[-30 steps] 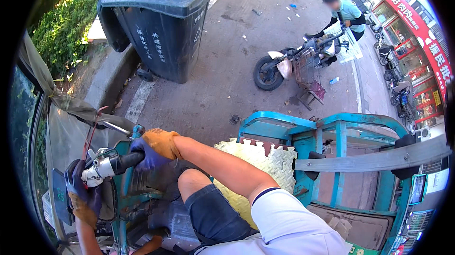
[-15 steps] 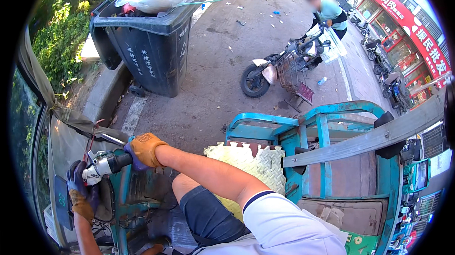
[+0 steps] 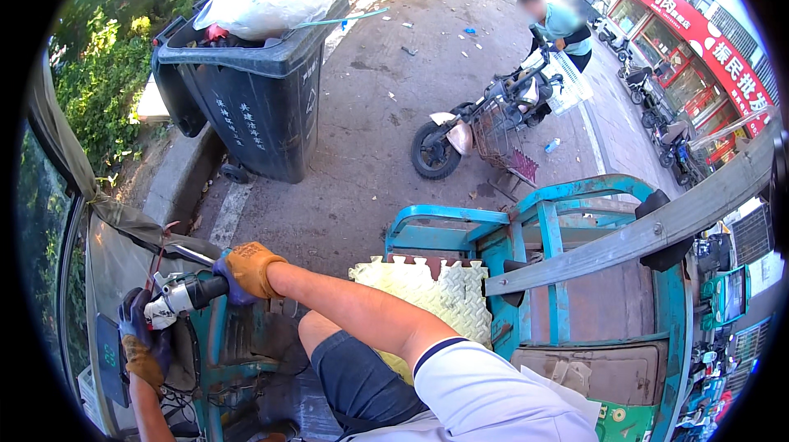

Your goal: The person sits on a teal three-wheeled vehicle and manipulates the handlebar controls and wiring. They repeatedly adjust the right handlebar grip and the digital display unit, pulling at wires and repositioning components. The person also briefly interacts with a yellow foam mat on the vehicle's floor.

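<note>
My right hand (image 3: pixel 249 275), in an orange and purple glove, reaches across and grips the end of a black handlebar grip (image 3: pixel 209 289). My left hand (image 3: pixel 141 343), gloved too, has its fingers curled round the left end of the white handlebar housing (image 3: pixel 168 302) beside that grip. A dark panel (image 3: pixel 110 356) with a green display stands just left of it. Loose cables and the teal metal front frame (image 3: pixel 215 331) lie below. My knee and shorts are under my right forearm, next to a pale yellow foam mat (image 3: pixel 423 286) on the seat.
A dark wheeled bin (image 3: pixel 246 105) topped with a white sack stands front left by a kerb and bushes. A person (image 3: pixel 559 31) leans over a parked scooter (image 3: pixel 481 126) ahead. A teal cargo frame (image 3: pixel 559 269) and metal strut (image 3: pixel 633 241) are right. Shops and parked vehicles line the far right.
My view has shifted, so the bin, scooter and vehicle sit further left in it and more street shows at the top. Both hands stay on the handlebar. The person is still bent over the scooter.
</note>
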### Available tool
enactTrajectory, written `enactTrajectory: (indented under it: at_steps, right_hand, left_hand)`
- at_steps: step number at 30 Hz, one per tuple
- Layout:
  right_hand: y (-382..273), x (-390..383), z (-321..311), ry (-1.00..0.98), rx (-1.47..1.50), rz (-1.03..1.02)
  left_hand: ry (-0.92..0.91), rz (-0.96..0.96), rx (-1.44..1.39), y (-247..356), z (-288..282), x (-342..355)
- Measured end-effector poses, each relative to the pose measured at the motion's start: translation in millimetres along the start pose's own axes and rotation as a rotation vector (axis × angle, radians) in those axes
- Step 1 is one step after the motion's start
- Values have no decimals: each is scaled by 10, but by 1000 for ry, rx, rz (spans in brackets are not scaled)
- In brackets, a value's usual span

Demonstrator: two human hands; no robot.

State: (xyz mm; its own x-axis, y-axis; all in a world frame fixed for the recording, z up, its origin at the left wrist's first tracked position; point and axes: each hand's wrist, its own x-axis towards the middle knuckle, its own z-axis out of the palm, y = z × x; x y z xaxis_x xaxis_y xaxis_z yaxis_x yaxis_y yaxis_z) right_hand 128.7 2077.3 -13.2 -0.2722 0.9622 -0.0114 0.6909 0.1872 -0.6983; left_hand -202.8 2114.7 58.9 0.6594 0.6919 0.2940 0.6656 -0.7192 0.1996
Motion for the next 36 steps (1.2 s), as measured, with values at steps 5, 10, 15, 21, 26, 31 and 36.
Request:
enactTrajectory:
  at_steps: [5,10,15,21,26,31,36]
  right_hand:
    - [-8,6,15,-11,8,-12]
    - [18,-8,16,-25,19,-9]
    - [-30,-49,-44,-37,13,-17]
    - [121,-425,-180,165,307,-154]
    - [1399,-1399,275,150,44,371]
    - [2271,-2507,393,0,-460,287]
    - [2304,-2487,377,31,-455,272]
  left_hand:
    - [4,9,9,-38,5,-17]
    - [-4,30,21,-11,-19,-15]
    - [5,54,22,-68,13,-25]
    - [-7,38,-3,12,-14,4]
    - [-152,-76,-110,-243,-94,-37]
    - [-283,8,-50,-74,-365,221]
    - [-692,69,-112,-203,-368,654]
